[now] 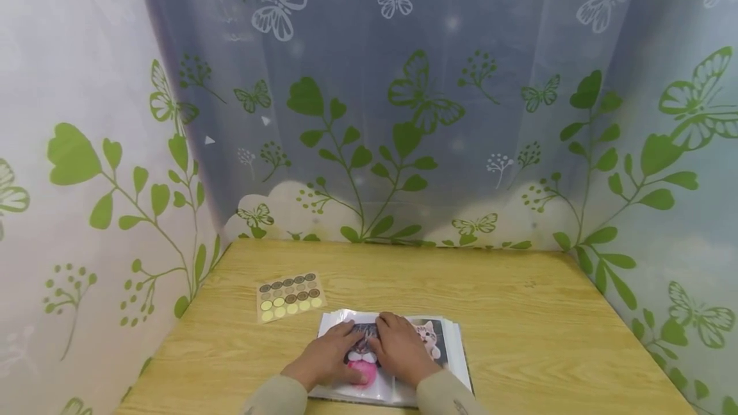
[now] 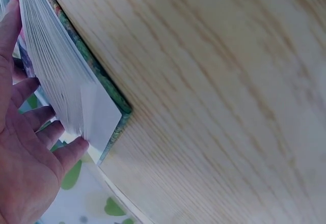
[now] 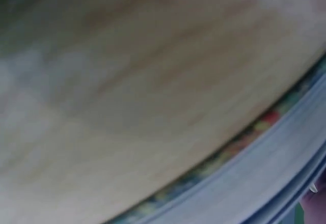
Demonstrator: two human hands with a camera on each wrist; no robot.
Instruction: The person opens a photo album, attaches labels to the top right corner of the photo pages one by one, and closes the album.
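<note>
An open photo album [image 1: 455, 354] with clear sleeves lies near the table's front edge. On its left page is a picture of a dark cat [image 1: 362, 356] with a pink ball; the right page shows a pale kitten [image 1: 425, 337]. My left hand [image 1: 331, 354] lies across the left page with fingers extended. In the left wrist view its fingertips touch the thick page stack [image 2: 58, 76] above a patterned cover [image 2: 109, 94]. My right hand [image 1: 403, 351] rests on the middle of the spread, its fingers over the dark cat picture's edge. Only a sliver of it shows in the right wrist view.
A card [image 1: 288, 298] with rows of brown and yellow round stickers lies behind the album to the left. The wood-grain table [image 1: 548, 338] meets curtains [image 1: 490, 165] printed with leaves and butterflies at the back and both sides.
</note>
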